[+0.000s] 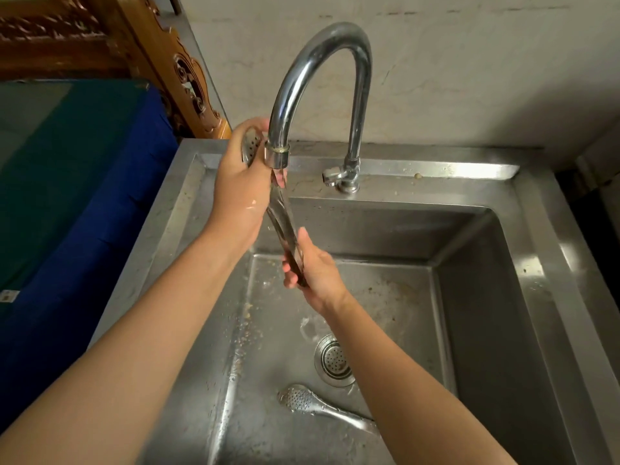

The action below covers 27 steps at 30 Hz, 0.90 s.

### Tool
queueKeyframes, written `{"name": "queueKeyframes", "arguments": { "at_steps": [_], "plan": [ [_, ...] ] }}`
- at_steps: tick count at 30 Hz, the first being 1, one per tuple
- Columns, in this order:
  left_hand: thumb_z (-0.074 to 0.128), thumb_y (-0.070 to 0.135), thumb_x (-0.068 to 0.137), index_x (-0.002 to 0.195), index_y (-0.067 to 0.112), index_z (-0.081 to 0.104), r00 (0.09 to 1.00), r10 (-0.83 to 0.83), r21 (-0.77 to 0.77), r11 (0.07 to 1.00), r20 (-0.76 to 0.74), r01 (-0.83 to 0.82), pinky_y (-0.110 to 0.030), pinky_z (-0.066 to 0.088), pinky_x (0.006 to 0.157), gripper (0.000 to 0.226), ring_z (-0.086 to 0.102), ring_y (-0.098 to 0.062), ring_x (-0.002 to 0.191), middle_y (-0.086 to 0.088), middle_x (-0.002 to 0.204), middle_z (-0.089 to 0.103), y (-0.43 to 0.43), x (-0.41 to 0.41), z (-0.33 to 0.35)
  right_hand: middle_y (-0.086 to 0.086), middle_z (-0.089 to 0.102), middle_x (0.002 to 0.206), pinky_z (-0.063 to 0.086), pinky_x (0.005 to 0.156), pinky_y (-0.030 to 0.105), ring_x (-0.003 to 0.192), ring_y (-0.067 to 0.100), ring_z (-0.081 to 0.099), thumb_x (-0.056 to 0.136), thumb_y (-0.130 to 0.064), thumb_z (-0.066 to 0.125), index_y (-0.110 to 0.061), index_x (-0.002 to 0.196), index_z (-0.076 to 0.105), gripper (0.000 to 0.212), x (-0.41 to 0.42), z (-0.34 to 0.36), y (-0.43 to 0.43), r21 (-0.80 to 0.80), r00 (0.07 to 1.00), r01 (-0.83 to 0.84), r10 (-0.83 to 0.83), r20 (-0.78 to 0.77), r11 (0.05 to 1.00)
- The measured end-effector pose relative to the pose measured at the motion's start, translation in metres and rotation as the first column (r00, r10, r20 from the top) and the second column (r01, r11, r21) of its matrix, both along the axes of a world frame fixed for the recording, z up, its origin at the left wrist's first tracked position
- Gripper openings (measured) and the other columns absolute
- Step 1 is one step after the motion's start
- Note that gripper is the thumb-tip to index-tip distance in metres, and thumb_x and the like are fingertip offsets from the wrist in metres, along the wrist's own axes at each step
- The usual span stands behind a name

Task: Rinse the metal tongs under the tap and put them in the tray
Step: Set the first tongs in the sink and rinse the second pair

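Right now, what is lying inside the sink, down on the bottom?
On the sink floor lie a round drain strainer and a perforated metal utensil, with food specks and water. The right forearm covers the utensil's handle end and part of the floor.

text: none readable | small tag [9, 294] on blue cover [100, 203] — print too blurred to read

The left hand [240, 182] covers the tongs' [283, 226] perforated head; the right hand [317, 275] perhaps hides their hinge.
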<state>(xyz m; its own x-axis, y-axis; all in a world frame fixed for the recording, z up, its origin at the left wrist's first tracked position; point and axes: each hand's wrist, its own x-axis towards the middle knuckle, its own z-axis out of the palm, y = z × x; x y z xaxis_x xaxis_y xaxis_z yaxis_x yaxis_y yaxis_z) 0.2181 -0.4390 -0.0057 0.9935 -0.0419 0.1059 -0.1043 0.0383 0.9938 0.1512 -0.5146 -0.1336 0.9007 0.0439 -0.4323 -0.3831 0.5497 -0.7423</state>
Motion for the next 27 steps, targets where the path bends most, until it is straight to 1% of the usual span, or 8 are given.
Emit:
{"name": "queueKeyframes", "arguments": {
  "at_steps": [2,4,8,14,18,21,24,27],
  "plan": [
    [0.050,0.020,0.092,0.086,0.039,0.059,0.996,0.044,0.054,0.997,0.078,-0.049,-0.020,0.049,0.056,0.022,0.055,-0.004,0.058,0.016,0.066,0.062,0.002,-0.006,0.007,0.002,0.052,0.047,0.037,0.034,0.020,0.037,0.014,0.041,0.094,-0.035,0.049,-0.009,0.068,0.059,0.038,0.016,0.007,0.004,-0.082,0.993,0.046,-0.054,-0.104,0.996],
    [0.044,0.021,0.095,0.089,0.030,0.056,0.991,0.091,0.025,0.995,0.094,-0.094,-0.022,0.050,0.060,0.015,0.056,-0.007,0.061,0.010,0.069,0.061,0.009,-0.008,0.009,0.005,0.050,0.049,0.035,0.030,0.017,0.029,0.014,0.040,0.094,-0.024,0.046,-0.005,0.072,0.051,0.029,0.031,0.014,0.004,-0.192,0.970,0.057,-0.100,-0.222,0.980],
    [0.038,0.022,0.097,0.095,0.020,0.052,0.984,0.177,-0.078,0.981,-0.008,-0.177,-0.031,0.052,0.075,0.014,0.061,-0.014,0.071,-0.001,0.080,0.061,0.025,-0.009,0.006,0.010,0.050,0.051,0.034,0.036,0.020,0.028,0.019,0.039,0.086,-0.012,0.040,-0.005,0.065,0.049,0.024,0.049,0.018,-0.001,-0.423,0.930,-0.117,-0.051,-0.364,0.899],
    [0.039,0.033,0.096,0.107,0.019,0.055,0.993,0.114,-0.090,0.989,-0.022,-0.115,-0.030,0.054,0.081,0.024,0.066,-0.013,0.088,-0.003,0.100,0.064,0.011,-0.030,0.006,0.007,0.047,0.031,0.033,0.038,0.015,0.026,0.016,0.039,0.093,-0.013,0.033,-0.007,0.065,0.051,0.035,0.060,0.027,-0.006,-0.413,0.881,-0.367,0.169,-0.441,0.834],
    [0.045,0.030,0.092,0.103,0.030,0.059,0.995,0.085,-0.015,0.996,0.054,-0.085,-0.038,0.054,0.087,0.018,0.068,-0.021,0.094,0.002,0.096,0.070,0.001,-0.036,0.007,0.009,0.050,0.043,0.032,0.039,0.020,0.035,0.017,0.042,0.091,-0.008,0.035,-0.007,0.068,0.052,0.028,0.060,0.030,-0.004,-0.369,0.940,-0.252,0.136,-0.312,0.895],
    [0.043,0.025,0.094,0.105,0.030,0.056,0.988,0.069,0.026,0.997,0.136,-0.073,-0.036,0.055,0.081,0.019,0.069,-0.016,0.081,0.005,0.087,0.073,0.002,-0.036,-0.001,0.011,0.049,0.049,0.029,0.034,0.017,0.030,0.016,0.044,0.092,-0.017,0.042,-0.003,0.071,0.053,0.028,0.049,0.020,-0.003,-0.313,0.983,-0.055,-0.003,-0.184,0.948],
    [0.047,0.021,0.093,0.097,0.025,0.057,0.998,0.032,-0.110,0.994,0.058,-0.025,-0.031,0.050,0.065,0.012,0.058,-0.013,0.061,0.001,0.075,0.068,0.003,-0.034,-0.016,0.006,0.049,0.039,0.032,0.032,0.018,0.028,0.013,0.042,0.097,-0.031,0.040,-0.006,0.058,0.053,0.048,0.019,0.000,-0.007,-0.363,0.996,0.042,-0.066,-0.054,0.931],
    [0.048,0.014,0.092,0.088,0.021,0.054,0.991,0.118,-0.125,0.984,-0.071,-0.126,-0.026,0.043,0.054,0.010,0.046,-0.010,0.051,0.003,0.063,0.052,0.000,-0.028,-0.033,0.001,0.054,0.049,0.037,0.036,0.019,0.034,0.006,0.044,0.098,-0.041,0.035,-0.019,0.060,0.051,0.046,-0.016,-0.016,-0.008,-0.508,0.997,0.059,-0.021,0.080,0.859]
  ]
}}
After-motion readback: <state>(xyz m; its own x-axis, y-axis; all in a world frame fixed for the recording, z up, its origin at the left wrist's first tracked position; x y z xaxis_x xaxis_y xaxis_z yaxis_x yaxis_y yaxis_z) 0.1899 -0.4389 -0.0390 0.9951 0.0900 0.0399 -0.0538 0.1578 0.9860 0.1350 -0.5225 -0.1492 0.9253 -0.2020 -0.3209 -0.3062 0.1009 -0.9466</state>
